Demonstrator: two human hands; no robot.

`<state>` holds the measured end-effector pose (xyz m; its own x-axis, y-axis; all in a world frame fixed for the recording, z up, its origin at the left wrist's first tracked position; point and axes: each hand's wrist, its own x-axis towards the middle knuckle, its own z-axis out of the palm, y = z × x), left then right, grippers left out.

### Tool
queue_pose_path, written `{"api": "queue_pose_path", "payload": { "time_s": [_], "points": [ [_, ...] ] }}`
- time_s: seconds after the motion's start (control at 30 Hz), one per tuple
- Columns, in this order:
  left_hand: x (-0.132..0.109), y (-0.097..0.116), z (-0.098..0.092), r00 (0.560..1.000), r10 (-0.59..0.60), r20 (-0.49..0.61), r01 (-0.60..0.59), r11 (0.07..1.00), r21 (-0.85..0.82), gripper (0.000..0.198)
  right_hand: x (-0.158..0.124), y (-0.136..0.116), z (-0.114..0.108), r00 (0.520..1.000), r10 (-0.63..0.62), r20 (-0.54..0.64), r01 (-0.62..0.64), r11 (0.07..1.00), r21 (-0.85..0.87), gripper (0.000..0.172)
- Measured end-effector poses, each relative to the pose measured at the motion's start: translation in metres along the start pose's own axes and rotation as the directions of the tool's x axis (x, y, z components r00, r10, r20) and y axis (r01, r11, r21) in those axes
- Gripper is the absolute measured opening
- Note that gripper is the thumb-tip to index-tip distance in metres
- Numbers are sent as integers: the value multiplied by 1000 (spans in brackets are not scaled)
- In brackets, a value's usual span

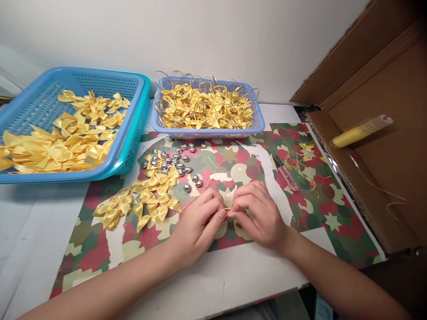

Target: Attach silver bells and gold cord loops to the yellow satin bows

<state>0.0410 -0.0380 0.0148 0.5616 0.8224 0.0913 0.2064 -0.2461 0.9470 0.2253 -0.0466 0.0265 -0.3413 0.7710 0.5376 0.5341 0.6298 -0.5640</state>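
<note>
My left hand (200,222) and my right hand (258,215) meet above the patterned sheet, fingertips almost touching. Each pinches a thin yellowish thread (227,210), and a short stretch of it shows between them. Beyond the hands lies a needle (212,162), with thread running from it back toward my left hand. Yellow satin bows (155,195) are heaped left of my left hand. Behind them several shiny silver bells (176,162) are scattered, a few close to my left knuckles. The inner fingers of both hands are partly hidden.
A blue basket (136,95) of yellow bows stands at the left, stacked in a teal one (144,106). A smaller basket (208,131) at the back holds bows with gold wire loops. Pink thread snips (287,176) and thread scraps (293,162) lie right. A yellow thread spool (362,131) juts from cardboard (376,93).
</note>
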Motion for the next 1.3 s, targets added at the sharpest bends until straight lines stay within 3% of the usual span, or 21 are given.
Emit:
{"api": "queue_pose_path", "payload": {
  "time_s": [0.23,0.57,0.9,1.1,1.3],
  "points": [
    [3,-1,-1,994,104,17,-104,994,22,26,4,-3,-3,979,185,89,-200,958,207,13],
    [3,-1,-2,991,88,103,-82,995,-60,27,2,-4,-2,908,340,245,-411,834,367,16],
    [6,1,-7,984,51,170,-15,978,-206,28,0,-3,3,847,410,338,-531,665,525,15],
    [4,-2,-5,964,-100,246,196,893,-404,32,-3,-3,8,851,434,295,-524,671,525,12],
    [3,-5,-4,948,-197,249,305,787,-536,31,-6,-4,13,895,427,130,-433,758,489,14]
  ]
}}
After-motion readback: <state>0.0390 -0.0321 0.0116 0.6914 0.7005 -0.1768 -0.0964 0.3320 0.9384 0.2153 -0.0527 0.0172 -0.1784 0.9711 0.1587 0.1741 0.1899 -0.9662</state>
